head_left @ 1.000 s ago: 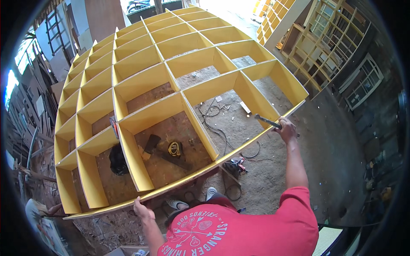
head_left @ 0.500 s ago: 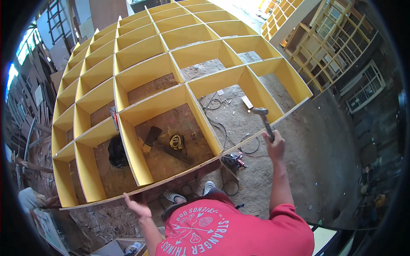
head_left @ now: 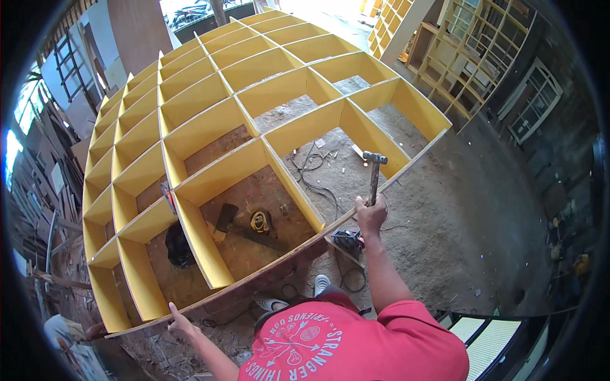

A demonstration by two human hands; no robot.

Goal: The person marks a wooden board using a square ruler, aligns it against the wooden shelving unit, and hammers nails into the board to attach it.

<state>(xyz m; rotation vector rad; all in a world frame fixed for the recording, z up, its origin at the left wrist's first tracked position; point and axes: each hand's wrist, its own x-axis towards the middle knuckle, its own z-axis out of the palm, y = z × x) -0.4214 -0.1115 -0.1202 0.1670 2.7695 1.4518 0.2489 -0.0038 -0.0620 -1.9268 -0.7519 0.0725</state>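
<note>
A large grid frame of yellow panels (head_left: 219, 166) spreads out in front of me. My right hand (head_left: 372, 216) is wrapped round the handle of a hammer (head_left: 373, 174), its metal head up, beside the frame's near right edge. At the near left edge, my left hand (head_left: 182, 325) has its index finger stretched out against the rim or just over it; contact is hard to tell. Its other fingers show only in part, and nothing is seen in it.
Inside the grid, a yellow and black tool (head_left: 260, 221) and a black bag (head_left: 180, 245) lie on a brown board. Cables (head_left: 311, 174) run over the rough floor. A power tool (head_left: 347, 239) sits near my feet. At far left, another person (head_left: 63, 331) is by the frame's corner.
My right hand has moved left with the hammer, which now stands more upright. My left hand has shifted left and down, from an open palm to a pointing finger at the rim.
</note>
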